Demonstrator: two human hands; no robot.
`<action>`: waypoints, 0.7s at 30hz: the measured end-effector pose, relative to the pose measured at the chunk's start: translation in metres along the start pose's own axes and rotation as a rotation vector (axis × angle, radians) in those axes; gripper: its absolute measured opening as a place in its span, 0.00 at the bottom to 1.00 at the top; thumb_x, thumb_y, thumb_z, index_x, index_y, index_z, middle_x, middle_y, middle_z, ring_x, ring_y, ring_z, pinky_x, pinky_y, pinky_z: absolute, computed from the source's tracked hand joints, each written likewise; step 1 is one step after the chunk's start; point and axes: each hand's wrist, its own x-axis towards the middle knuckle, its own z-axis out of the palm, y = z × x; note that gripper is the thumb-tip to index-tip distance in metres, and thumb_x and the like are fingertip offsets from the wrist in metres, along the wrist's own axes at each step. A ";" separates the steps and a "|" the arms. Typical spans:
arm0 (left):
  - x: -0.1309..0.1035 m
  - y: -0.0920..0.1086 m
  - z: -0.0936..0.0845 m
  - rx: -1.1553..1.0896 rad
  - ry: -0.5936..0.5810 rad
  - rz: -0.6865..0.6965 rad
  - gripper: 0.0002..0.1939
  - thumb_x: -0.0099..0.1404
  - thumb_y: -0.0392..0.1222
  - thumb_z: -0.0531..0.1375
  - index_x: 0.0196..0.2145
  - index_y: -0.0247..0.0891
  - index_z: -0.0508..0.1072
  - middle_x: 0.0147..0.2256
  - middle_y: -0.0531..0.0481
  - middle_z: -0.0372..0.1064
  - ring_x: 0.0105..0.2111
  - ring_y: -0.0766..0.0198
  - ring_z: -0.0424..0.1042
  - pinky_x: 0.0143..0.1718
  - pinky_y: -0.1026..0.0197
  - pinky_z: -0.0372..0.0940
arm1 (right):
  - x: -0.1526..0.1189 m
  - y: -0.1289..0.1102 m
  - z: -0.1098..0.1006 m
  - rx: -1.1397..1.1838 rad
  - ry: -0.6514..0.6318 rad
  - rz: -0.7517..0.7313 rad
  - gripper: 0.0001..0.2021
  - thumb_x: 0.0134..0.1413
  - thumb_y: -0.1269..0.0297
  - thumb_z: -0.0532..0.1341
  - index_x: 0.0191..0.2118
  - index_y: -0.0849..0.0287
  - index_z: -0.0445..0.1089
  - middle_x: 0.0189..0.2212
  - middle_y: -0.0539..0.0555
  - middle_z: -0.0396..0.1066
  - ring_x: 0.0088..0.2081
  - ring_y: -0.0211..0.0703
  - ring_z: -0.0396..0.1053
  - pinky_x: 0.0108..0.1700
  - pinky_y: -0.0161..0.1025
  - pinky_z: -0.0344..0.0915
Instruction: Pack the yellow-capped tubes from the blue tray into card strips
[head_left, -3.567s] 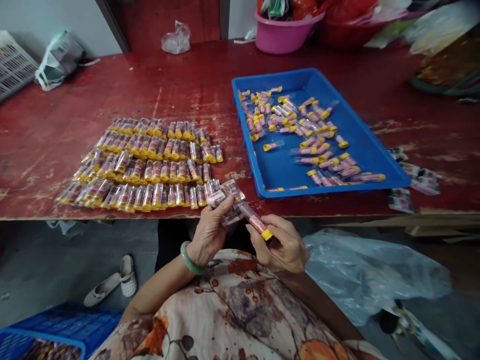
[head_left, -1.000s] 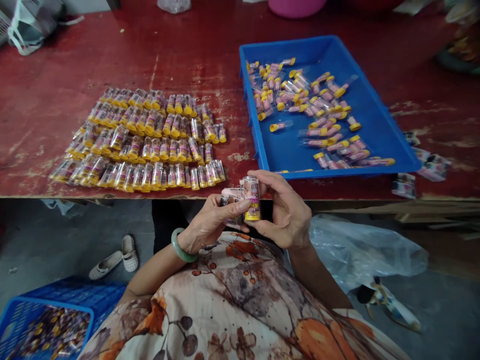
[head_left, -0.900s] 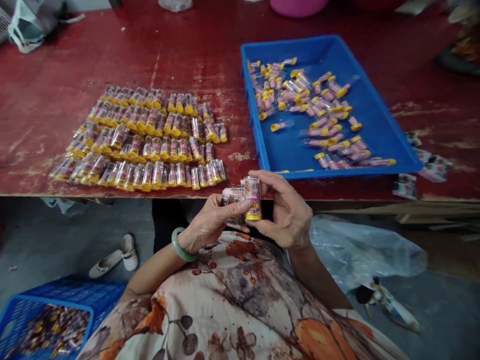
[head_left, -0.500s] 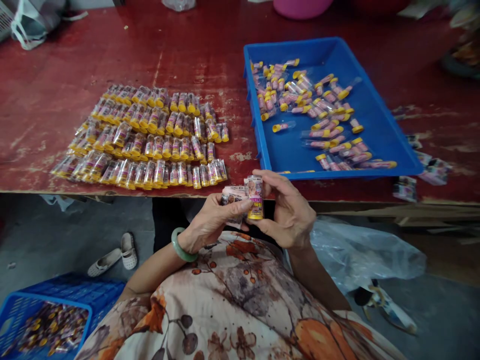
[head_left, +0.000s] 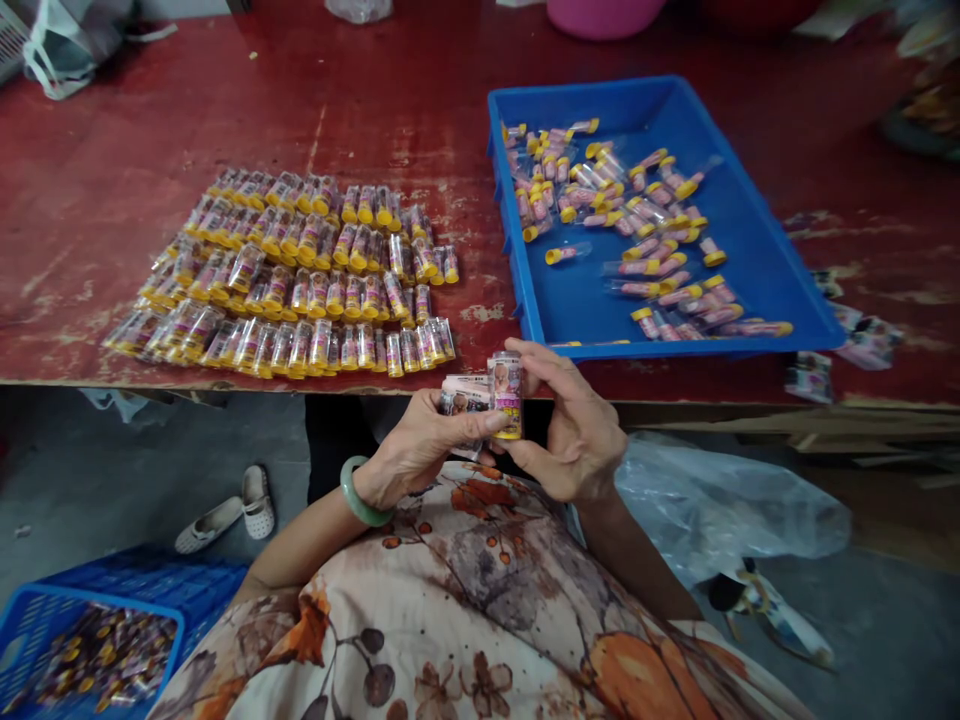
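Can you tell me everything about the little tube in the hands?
The little tube is short, round and shiny, like clear plastic, with a yellow end at the bottom. A printed picture shows on its front, dark and pale with a pinkish-purple band; the writing is too small to read. It stands nearly upright just in front of the red table. The left hand has its thumb on the front, and the right hand grips it from the other side.

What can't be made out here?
Head view, fine print on the held tube: too small.
Head view, number of cards in the left hand: they overlap.
Head view, top of the pink tub: cut by upper edge.
Head view, deep inside the blue crate: hidden by contents on top.
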 end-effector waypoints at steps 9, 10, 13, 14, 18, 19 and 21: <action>0.000 -0.004 -0.004 0.033 -0.017 -0.003 0.17 0.47 0.44 0.75 0.32 0.33 0.78 0.28 0.49 0.75 0.23 0.66 0.73 0.23 0.66 0.68 | -0.004 0.001 0.002 -0.012 0.022 -0.002 0.33 0.47 0.62 0.63 0.63 0.52 0.63 0.61 0.59 0.67 0.60 0.62 0.67 0.58 0.65 0.66; 0.000 -0.004 -0.004 0.034 -0.009 -0.004 0.18 0.46 0.44 0.76 0.32 0.33 0.78 0.28 0.49 0.75 0.23 0.66 0.73 0.23 0.66 0.68 | -0.005 0.001 0.002 -0.023 0.024 -0.010 0.33 0.48 0.62 0.63 0.63 0.52 0.63 0.61 0.59 0.67 0.59 0.62 0.67 0.58 0.65 0.66; 0.000 -0.005 -0.003 0.039 0.006 0.002 0.18 0.45 0.44 0.76 0.31 0.32 0.78 0.28 0.49 0.75 0.23 0.66 0.73 0.23 0.66 0.68 | -0.006 0.000 0.002 -0.038 0.019 -0.021 0.33 0.48 0.62 0.63 0.63 0.53 0.63 0.61 0.60 0.67 0.59 0.63 0.68 0.57 0.65 0.66; -0.001 -0.005 -0.003 0.040 0.008 0.003 0.18 0.45 0.44 0.76 0.31 0.32 0.78 0.27 0.50 0.75 0.23 0.66 0.73 0.23 0.66 0.68 | -0.006 0.000 0.003 -0.039 0.014 -0.016 0.33 0.49 0.61 0.63 0.63 0.53 0.63 0.61 0.61 0.67 0.59 0.63 0.67 0.58 0.65 0.66; -0.002 -0.007 -0.005 0.037 0.004 0.013 0.18 0.47 0.44 0.75 0.32 0.32 0.78 0.27 0.49 0.75 0.23 0.66 0.73 0.23 0.67 0.68 | -0.008 0.000 0.003 -0.044 -0.005 0.010 0.32 0.51 0.59 0.62 0.64 0.54 0.62 0.61 0.61 0.67 0.60 0.63 0.67 0.59 0.65 0.65; -0.002 -0.008 -0.006 0.034 0.003 0.018 0.17 0.48 0.44 0.75 0.32 0.32 0.78 0.27 0.49 0.75 0.24 0.66 0.73 0.23 0.67 0.68 | -0.008 0.000 0.003 -0.051 -0.009 0.007 0.32 0.51 0.59 0.62 0.64 0.55 0.61 0.61 0.62 0.67 0.60 0.63 0.67 0.59 0.64 0.65; -0.002 -0.010 -0.007 0.028 0.005 0.026 0.17 0.48 0.44 0.75 0.33 0.33 0.78 0.28 0.49 0.75 0.24 0.66 0.73 0.23 0.67 0.68 | -0.008 -0.001 0.003 -0.079 -0.015 -0.011 0.33 0.52 0.59 0.62 0.64 0.56 0.61 0.61 0.62 0.66 0.60 0.63 0.67 0.58 0.64 0.66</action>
